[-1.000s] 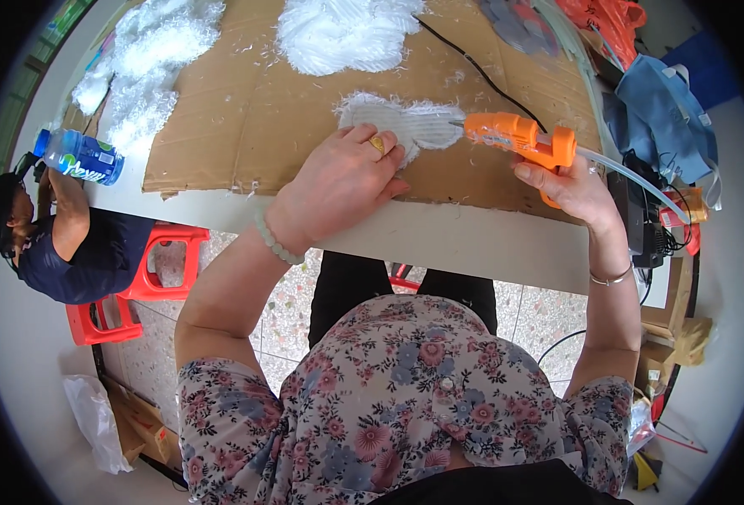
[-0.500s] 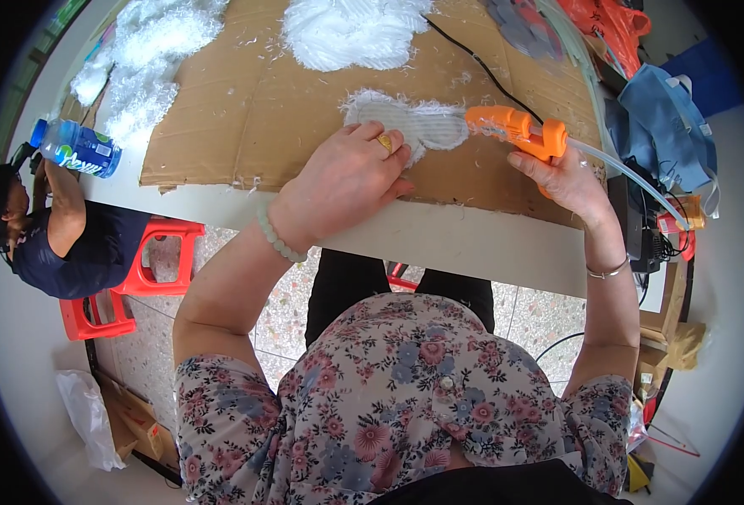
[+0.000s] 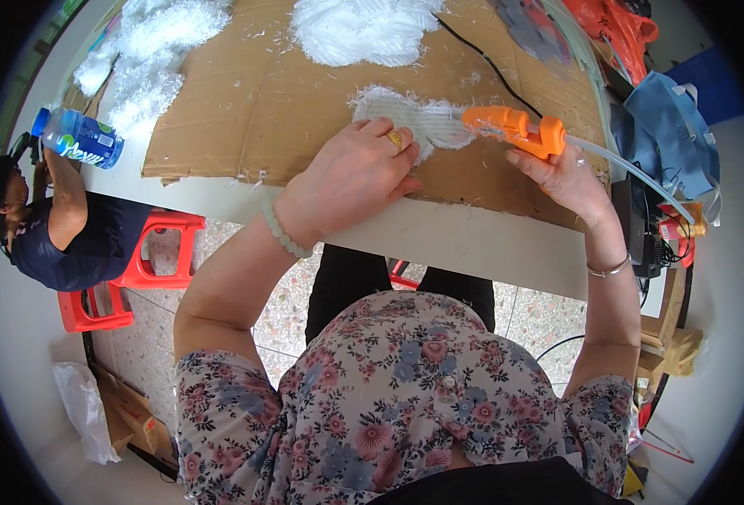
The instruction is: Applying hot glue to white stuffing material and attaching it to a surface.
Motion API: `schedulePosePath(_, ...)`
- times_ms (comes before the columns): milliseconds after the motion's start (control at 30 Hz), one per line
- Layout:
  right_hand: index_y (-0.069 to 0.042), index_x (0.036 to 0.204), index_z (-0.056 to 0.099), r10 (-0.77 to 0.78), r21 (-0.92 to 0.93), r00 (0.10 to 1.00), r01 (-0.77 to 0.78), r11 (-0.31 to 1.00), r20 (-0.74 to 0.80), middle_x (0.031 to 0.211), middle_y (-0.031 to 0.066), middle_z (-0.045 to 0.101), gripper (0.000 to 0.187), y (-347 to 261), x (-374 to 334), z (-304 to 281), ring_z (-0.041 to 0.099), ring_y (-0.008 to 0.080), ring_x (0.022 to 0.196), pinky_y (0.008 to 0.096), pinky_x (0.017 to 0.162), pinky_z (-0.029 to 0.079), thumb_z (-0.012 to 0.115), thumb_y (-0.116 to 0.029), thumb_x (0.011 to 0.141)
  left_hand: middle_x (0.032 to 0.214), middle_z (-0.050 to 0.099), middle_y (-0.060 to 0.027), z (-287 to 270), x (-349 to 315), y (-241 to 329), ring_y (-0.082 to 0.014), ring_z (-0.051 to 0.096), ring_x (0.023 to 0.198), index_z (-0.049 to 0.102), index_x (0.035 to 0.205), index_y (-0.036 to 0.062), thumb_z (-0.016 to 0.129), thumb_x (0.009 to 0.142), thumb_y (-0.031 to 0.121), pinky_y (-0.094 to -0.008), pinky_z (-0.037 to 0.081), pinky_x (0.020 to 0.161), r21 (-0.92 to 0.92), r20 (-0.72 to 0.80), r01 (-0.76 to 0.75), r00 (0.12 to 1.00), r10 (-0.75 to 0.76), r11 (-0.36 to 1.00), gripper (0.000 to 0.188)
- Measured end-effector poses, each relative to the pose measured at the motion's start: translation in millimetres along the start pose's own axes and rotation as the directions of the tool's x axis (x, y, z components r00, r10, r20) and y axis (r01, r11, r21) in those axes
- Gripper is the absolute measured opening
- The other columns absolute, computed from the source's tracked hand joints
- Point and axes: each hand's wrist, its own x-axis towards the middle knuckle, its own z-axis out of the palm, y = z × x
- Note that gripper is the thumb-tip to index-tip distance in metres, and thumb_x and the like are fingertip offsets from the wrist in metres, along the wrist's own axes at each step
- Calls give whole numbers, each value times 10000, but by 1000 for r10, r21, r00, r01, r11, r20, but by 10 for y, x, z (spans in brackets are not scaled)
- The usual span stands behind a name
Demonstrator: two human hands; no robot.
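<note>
Left hand [image 3: 347,181] rests on white pad [image 3: 446,131] lying on cardboard [image 3: 220,126], likely to steady it, bent fingers' grip unclear, while right hand [image 3: 567,181] has fingers wrapped round orange glue gun [image 3: 502,124], apparently aiming it at the pad.

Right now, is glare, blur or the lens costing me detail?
Head view: the upper-left white fluffy pile looks washed out; head view: the fisheye blacks out the corners; head view: the orange glue gun reads clearly, but its tip barely stands out against the pale piece.
</note>
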Motion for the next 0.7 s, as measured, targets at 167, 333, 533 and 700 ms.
schedulePosePath(167,-13,997,560,-26,-5,999,26,1000,21,736,18,523,294,-34,41,21,426,114,675,256,622,399,660,-225,821,879,586,-80,9,4,3,-224,535,867,625,862,6,672,701,222,-335,455,773,-6,-20,-3,1000,3,1000,274)
schedulePosePath(333,-14,994,565,-27,1,999,27,1000,37,738,27,545,293,-183,60,32,449,123,678,265,639,414,656,-235,824,870,587,-73,17,-6,-7,-224,533,857,627,856,7,670,702,219,-333,453,765,-16,-26,-1,1000,1,1000,266)
schedulePosePath(533,-20,999,575,-66,-40,996,68,997,62,762,44,586,292,-268,119,42,492,127,691,276,666,436,656,-240,823,871,589,-68,12,1,12,-218,533,852,632,853,11,667,703,225,-331,454,757,-5,-28,3,1000,-3,1000,264)
schedulePosePath(700,-26,1012,579,-79,-61,994,84,995,80,793,56,611,288,-268,169,77,526,124,718,271,691,447,650,-234,826,865,588,-67,-4,9,15,-215,534,852,632,850,11,665,705,233,-330,457,752,3,-32,-8,999,8,1000,267)
